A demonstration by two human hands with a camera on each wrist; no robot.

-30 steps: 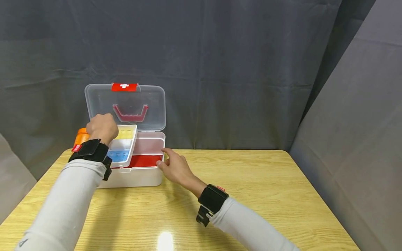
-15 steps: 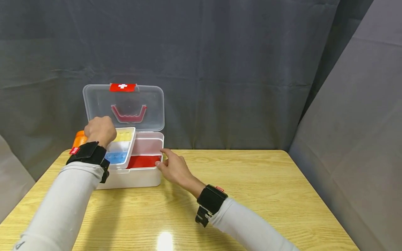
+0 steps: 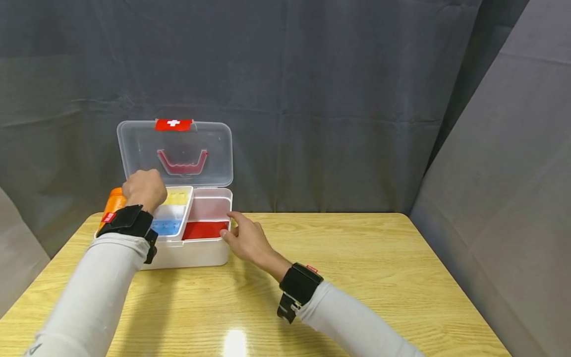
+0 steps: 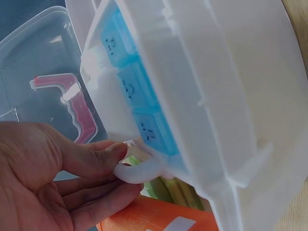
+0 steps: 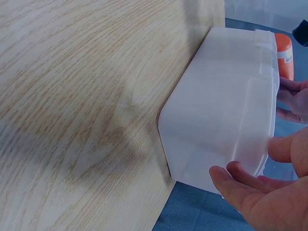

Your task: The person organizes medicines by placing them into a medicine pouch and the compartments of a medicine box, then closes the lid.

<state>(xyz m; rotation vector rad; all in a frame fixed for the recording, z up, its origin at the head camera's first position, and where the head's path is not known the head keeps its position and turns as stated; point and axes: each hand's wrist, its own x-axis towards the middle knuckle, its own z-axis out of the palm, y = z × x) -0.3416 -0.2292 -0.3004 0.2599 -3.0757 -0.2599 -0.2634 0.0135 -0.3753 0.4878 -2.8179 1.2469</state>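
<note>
A white first-aid box (image 3: 192,255) stands with its clear lid (image 3: 214,144) raised behind it. My left hand (image 3: 144,188) pinches the loop handle (image 4: 142,172) of a white tray (image 3: 191,203), at the tray's left end. Inside the tray are a blue pill box (image 3: 167,227) and a yellow pill box (image 3: 176,197). The tray sits over the box's left part. My right hand (image 3: 252,240) holds the box's right rim between thumb and fingers. Part of the tray is hidden behind my left hand in the head view.
An orange bottle (image 3: 115,201) leans at the box's left end. A flat red item (image 3: 205,229) lies in the box's right part. The wooden table (image 3: 357,277) reaches far to the right. A dark curtain (image 3: 339,109) hangs behind it.
My left hand has come down with the tray, which now sits lower and more level in the box. The right hand has kept its place at the box's rim.
</note>
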